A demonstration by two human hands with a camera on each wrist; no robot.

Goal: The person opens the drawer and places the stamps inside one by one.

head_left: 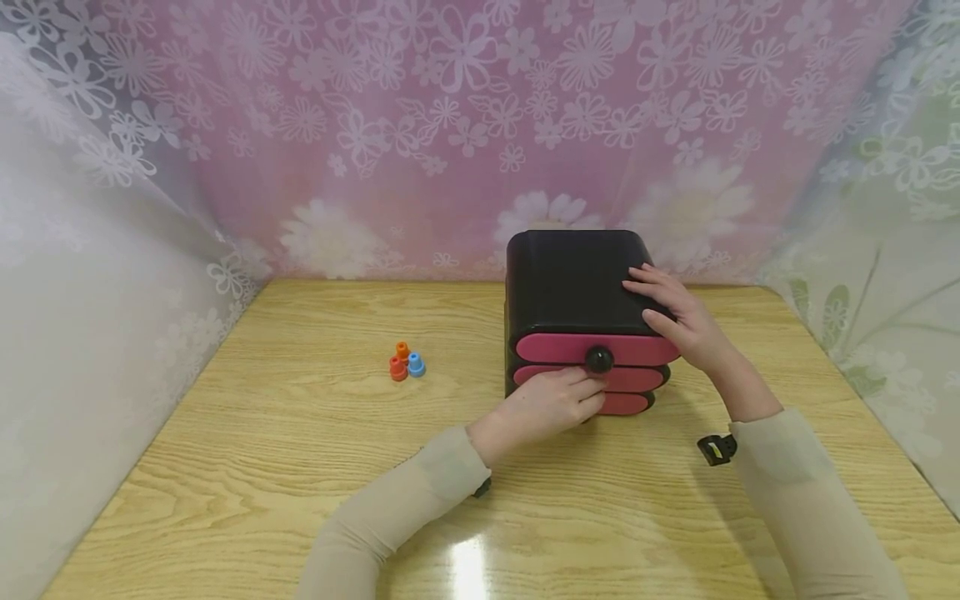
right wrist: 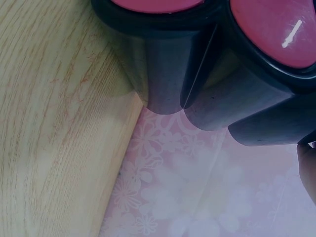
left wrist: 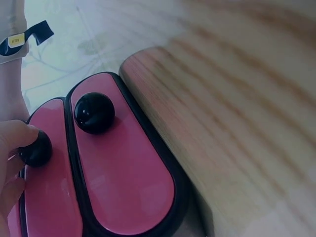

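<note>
A black cabinet point(head_left: 577, 279) with three pink-fronted drawers stands on the table. My left hand point(head_left: 551, 407) is in front of the lower drawers; in the left wrist view its thumb and fingers pinch the round black knob point(left wrist: 38, 150) of the middle drawer point(left wrist: 52, 192). Below it, the bottom drawer's knob point(left wrist: 94, 112) is untouched. The top drawer's knob point(head_left: 599, 359) shows just above my left hand in the head view. My right hand point(head_left: 682, 321) rests on the cabinet's top right edge, fingers extended over the top. Only a bit of it shows in the right wrist view.
Small plastic pieces, one orange point(head_left: 402, 350), one red point(head_left: 398, 369) and one blue point(head_left: 416, 365), stand together on the wooden table point(head_left: 300, 433) left of the cabinet. A pink floral curtain point(head_left: 420, 150) hangs behind, with pale cloth at both sides.
</note>
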